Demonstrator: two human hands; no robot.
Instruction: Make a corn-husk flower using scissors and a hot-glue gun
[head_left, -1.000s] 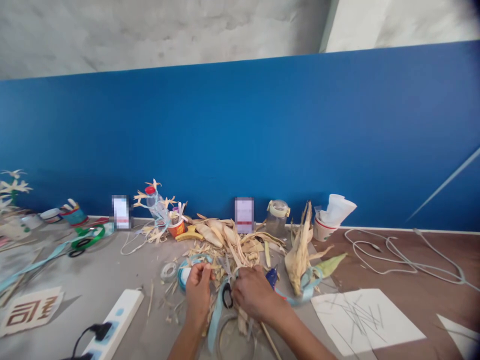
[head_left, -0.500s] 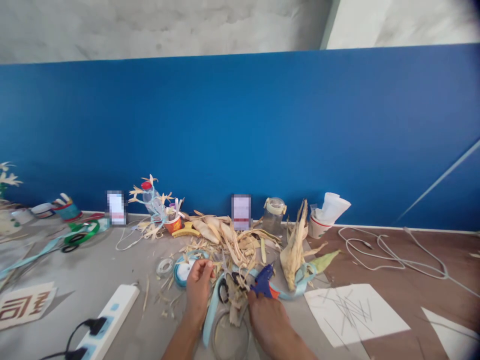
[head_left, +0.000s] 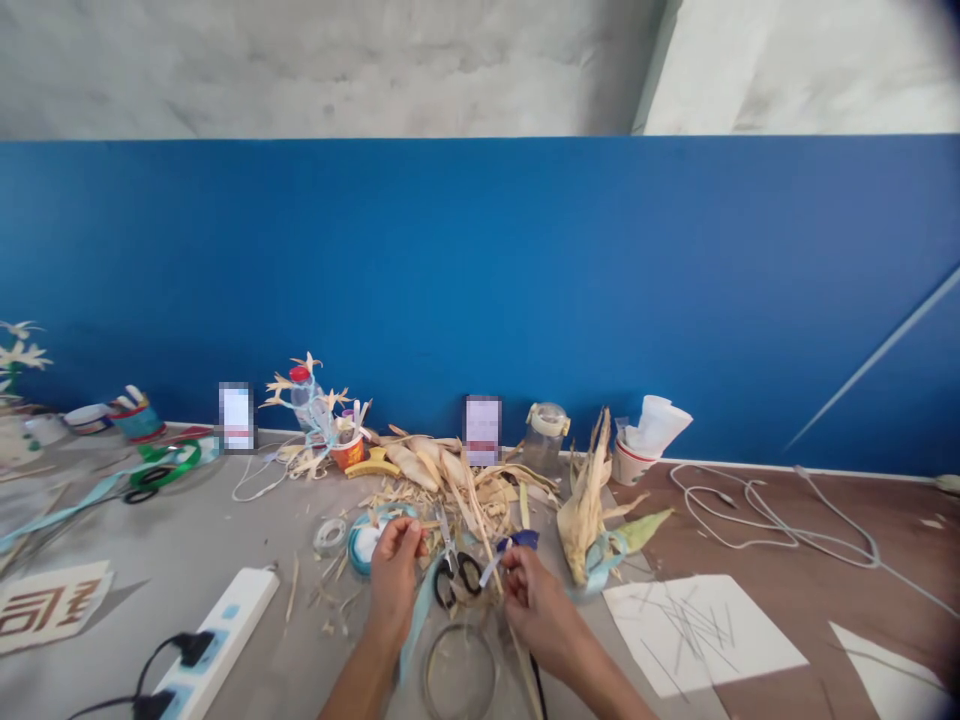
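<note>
My left hand [head_left: 395, 565] is closed in a pinch beside a roll of light blue ribbon [head_left: 360, 545]; whatever lies between its fingertips is too small to make out. My right hand [head_left: 541, 608] pinches a short pale strip [head_left: 491, 571], perhaps a glue stick, pointing down to the left. Just behind those fingers shows part of a dark blue glue gun [head_left: 523, 540], the rest hidden. Between the hands lie black-handled scissors [head_left: 456, 578], blades pointing away. A ring of coiled wire [head_left: 460, 672] rests nearer to me. Dry corn husks [head_left: 442, 465] are heaped beyond.
A white power strip [head_left: 225, 630] lies at the left front. White paper [head_left: 705, 630] with thin wires is on the right. A clear jar [head_left: 546, 438], a paper cup [head_left: 634, 460] and a phone [head_left: 482, 430] stand along the blue partition [head_left: 480, 280]. White cable [head_left: 780, 515] curls at right.
My right hand has come off the glue gun and now pinches the pale strip. The scissors show more fully. My left hand stays nearly in place; the view has tipped slightly upward.
</note>
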